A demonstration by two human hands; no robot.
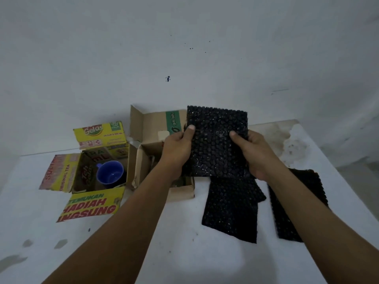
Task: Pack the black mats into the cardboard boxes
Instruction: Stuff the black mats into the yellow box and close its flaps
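Observation:
A black knobbly mat (215, 138) is held up in the air, its face toward me, above the right edge of an open brown cardboard box (147, 128). My left hand (178, 148) grips the mat's left edge with the thumb on its front. My right hand (252, 152) grips its right edge the same way. Two more black mats lie flat on the white table: one (231, 208) just below the held mat, another (295, 206) to its right, partly hidden by my right forearm.
An open yellow tea carton (96, 132) stands left of the brown box, with a blue cup (110, 173) inside it. A white wall rises right behind the boxes. The table's right edge (336, 165) runs diagonally past the mats.

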